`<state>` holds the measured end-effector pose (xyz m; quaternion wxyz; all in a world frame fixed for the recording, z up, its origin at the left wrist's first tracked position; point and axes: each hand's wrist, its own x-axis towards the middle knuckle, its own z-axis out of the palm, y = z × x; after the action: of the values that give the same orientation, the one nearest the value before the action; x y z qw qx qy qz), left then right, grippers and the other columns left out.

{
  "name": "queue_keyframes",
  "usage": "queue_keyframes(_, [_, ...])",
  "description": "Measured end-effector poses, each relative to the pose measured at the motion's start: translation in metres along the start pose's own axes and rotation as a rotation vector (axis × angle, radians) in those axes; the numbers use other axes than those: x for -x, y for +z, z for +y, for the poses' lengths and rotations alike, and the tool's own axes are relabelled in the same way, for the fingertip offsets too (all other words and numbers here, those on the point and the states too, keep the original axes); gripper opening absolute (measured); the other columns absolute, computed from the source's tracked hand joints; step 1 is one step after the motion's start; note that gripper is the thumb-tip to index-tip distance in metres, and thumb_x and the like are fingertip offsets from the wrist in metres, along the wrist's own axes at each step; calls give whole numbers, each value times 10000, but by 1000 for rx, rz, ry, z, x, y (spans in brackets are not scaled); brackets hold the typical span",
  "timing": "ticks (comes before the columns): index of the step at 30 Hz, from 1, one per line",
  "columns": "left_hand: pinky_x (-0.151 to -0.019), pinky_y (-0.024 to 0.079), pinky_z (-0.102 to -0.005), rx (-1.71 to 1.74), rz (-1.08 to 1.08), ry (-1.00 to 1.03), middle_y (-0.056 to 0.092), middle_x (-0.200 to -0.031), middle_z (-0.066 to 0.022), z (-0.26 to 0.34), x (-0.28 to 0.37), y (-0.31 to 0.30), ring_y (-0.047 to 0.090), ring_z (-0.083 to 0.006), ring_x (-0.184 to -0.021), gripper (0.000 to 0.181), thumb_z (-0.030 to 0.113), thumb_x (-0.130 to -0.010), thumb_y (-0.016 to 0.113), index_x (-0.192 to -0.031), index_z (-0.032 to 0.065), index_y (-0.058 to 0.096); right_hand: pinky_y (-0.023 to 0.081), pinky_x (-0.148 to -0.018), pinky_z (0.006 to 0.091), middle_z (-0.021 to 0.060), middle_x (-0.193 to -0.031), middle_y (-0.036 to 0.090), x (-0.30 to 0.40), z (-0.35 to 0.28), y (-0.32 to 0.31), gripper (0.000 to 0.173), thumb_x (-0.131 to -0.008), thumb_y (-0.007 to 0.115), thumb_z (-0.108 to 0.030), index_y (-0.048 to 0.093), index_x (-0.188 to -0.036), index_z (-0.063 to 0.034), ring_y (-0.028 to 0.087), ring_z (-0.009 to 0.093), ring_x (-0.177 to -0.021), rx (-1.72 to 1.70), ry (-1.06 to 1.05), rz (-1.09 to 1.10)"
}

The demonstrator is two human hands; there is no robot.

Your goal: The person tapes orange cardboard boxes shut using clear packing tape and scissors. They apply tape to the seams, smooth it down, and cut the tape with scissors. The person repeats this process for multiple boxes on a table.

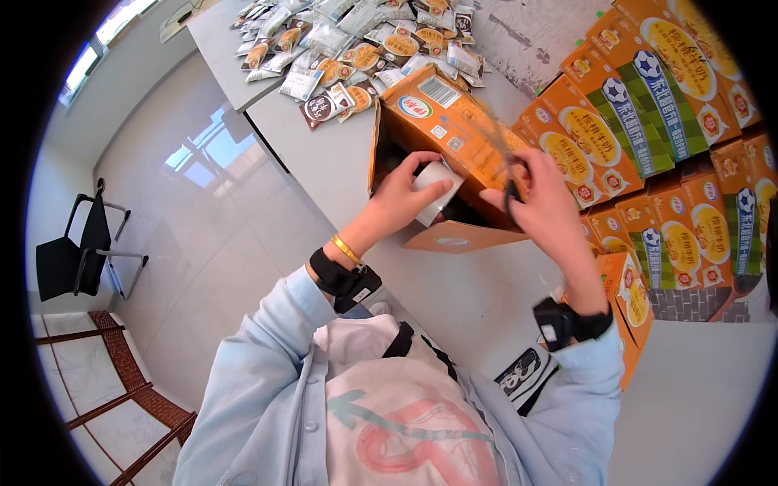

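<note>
An orange cardboard carton [450, 121] lies tilted on the grey table, its flaps spread and its dark inside facing me. At its mouth, my left hand [413, 191] holds a white, box-like item [436, 193] between thumb and fingers; what exactly it is, I cannot tell. My right hand [535, 191] is at the carton's right edge, fingers curled around the dark handle of a pair of scissors [510, 188], whose blades look blurred over the orange side. A lower flap [456, 237] of the carton hangs towards me.
Many small sachets [364, 54] are heaped beyond the carton. Orange printed cartons [656, 103] stand in rows at the right, with a smaller orange carton [629, 291] by my right forearm. A phone [519, 370] lies near the table edge. A black chair [79, 249] stands at far left.
</note>
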<state>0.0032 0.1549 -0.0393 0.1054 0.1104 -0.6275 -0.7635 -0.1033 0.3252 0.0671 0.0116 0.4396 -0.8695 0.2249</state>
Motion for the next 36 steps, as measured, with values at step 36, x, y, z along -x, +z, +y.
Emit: queue_keyframes(36, [-520,525,-249,48,-146,-224,586,-916,-48,16,2,-13,617,-120,-665,235,265,-894,564,-1011,67,513,392,-447,230,-6,-612,531,-25,-20,-55,527,-735,677,-553,613,-845,-41,552,76,-573,-114,427,-1012])
